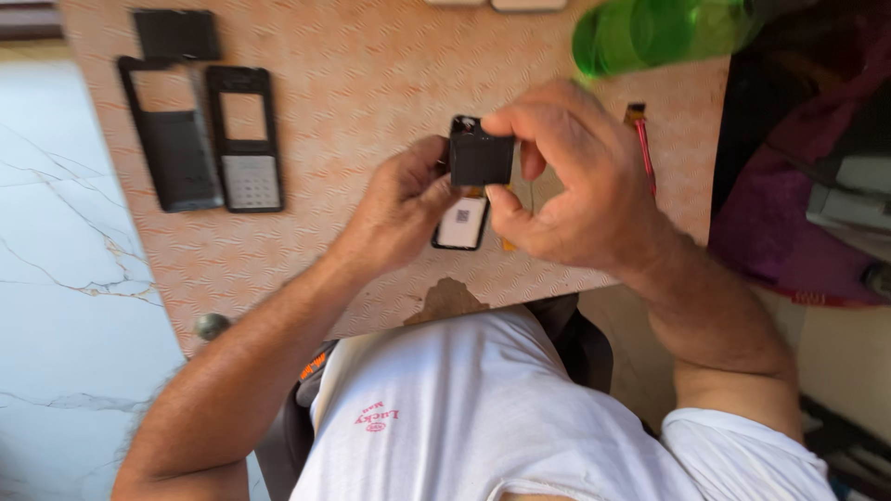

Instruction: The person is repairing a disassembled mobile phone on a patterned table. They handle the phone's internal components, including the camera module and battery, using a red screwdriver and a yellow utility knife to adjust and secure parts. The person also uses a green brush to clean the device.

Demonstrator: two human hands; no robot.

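While you sit at the near edge of the table [371, 83], both your hands meet above its middle, raised a little off the top. Your right hand [575, 186] pinches a small black square part [481, 158] between thumb and fingers, closed on its right side. Your left hand [404, 209] curls around a dark phone body [462, 223] just below, with fingertips also touching the black part's left edge. The phone body shows a pale, flat inner face with a small label.

To your left the tabletop lies open as far as two phone shells [200, 134], one a hollow black frame, the other a front with a grey keypad; they lie side by side, well apart from your hands. A red-handled tool [643, 148] lies just beyond your right hand, partly hidden by it. A green translucent bottle [659, 32] sits near the far right corner. The table's surface is orange-pink with a fine wavy pattern, chipped at the near edge. Left of the table is white marbled floor [65, 232].
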